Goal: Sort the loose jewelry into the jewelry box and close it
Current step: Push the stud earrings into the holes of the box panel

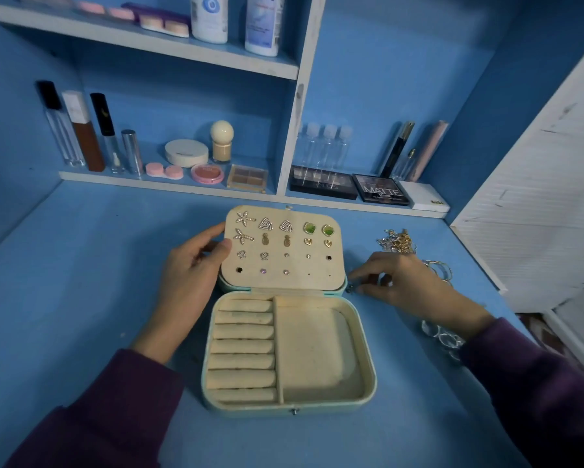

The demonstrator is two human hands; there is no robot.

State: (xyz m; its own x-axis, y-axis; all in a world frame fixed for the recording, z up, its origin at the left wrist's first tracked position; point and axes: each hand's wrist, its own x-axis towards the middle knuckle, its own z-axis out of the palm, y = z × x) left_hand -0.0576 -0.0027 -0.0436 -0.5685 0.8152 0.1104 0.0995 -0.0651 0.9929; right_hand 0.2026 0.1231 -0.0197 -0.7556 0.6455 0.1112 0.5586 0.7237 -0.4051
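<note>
A pale jewelry box (371, 376) lay open in the middle of a blue counter (81, 298), with its lid (297, 261) propped up towards the shelves behind. The lid's padded panel held rows of small earrings, and a few holes near its bottom right corner were bare. The ring rolls and the tray in the base held nothing.

The left hand (189, 275) gripped the lid's left edge, thumb on the padded face and fingers curved round behind it. The right hand (405, 285) reached down to the counter just beside the box's right hinge corner. Its fingers were bent and its tips were at a small dark stud (350, 289). It could not be told whether the stud was pinched yet.

Loose pieces lay to the right of the box: a tangle of gold and silver chains (397, 241) towards the back, thin hoops (440, 268) beyond the right hand, and silver rings (442, 336) beside the right wrist.

The stud looked tiny and smooth, so a poor pinch would probably send it rolling across the counter or under the box. The right sleeve (520, 366) hung close over the rings and could sweep them towards the counter's edge. If the left hand let go, the lid might fall shut on the reaching fingers.
</note>
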